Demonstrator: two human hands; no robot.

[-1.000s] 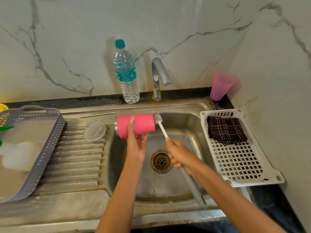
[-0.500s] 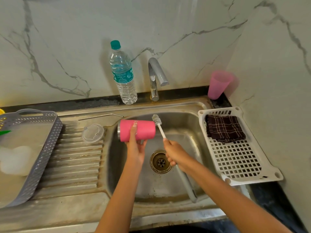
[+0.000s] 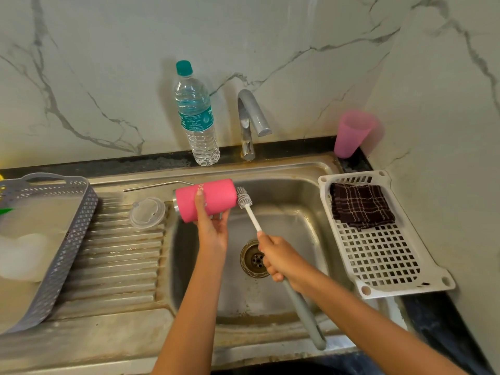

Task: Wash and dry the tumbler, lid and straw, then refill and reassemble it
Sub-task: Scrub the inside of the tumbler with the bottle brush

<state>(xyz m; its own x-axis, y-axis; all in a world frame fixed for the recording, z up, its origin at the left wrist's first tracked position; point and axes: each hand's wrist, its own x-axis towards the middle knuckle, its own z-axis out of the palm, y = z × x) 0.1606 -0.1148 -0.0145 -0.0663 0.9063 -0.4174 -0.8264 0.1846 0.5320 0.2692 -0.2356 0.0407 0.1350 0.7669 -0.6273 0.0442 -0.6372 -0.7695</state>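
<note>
Pink tumbler (image 3: 216,197) meets brush (image 3: 253,216)
The tumbler lies sideways at the sink's (image 3: 297,190) 10 o'clock, left hand (image 3: 213,231) gripping it from beneath; the brush head has dropped to its 3 o'clock end, seemingly touching, right hand (image 3: 281,259) fisted round the handle.

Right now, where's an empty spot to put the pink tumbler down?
Bare: drainboard ribs between lid, grey basket and basin; front of the white tray, before the cloth. Crowded: back ledge, with bottle, tap and pink cup.
</note>
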